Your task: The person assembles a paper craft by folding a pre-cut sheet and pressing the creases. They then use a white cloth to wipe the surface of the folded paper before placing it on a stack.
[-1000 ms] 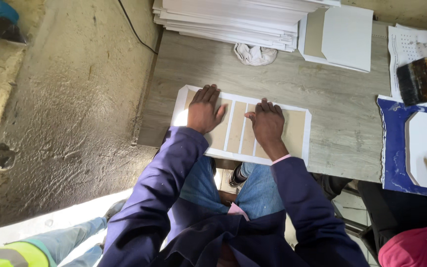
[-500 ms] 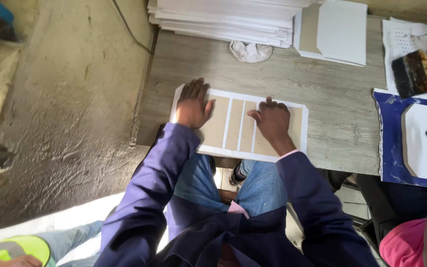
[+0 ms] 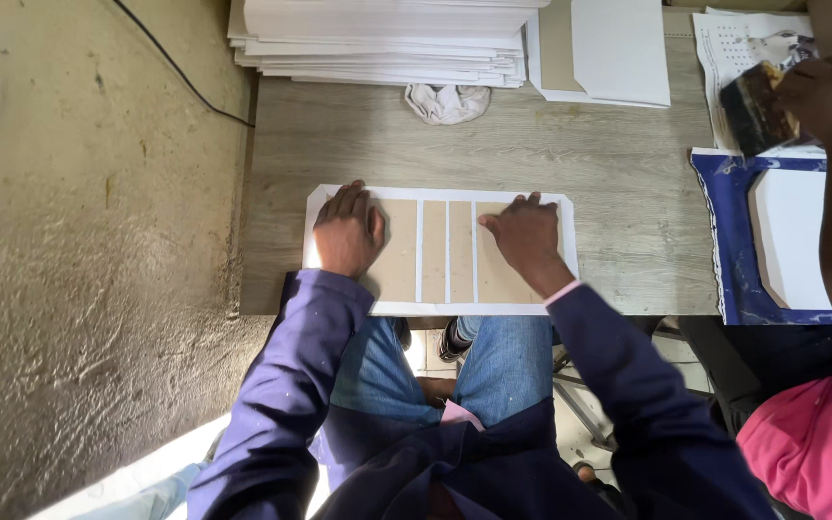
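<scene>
Cardboard sheet (image 3: 440,252) flat on table (image 3: 618,193) | left hand (image 3: 347,231), right hand (image 3: 524,236) open, palms pressing its ends

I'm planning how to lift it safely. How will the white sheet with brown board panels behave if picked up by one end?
The white sheet with brown board panels lies flat under the left hand and right hand. It would probably fold at the white gaps between panels. It looks thin, so likely light. On the smooth table it should slide easily.
</scene>
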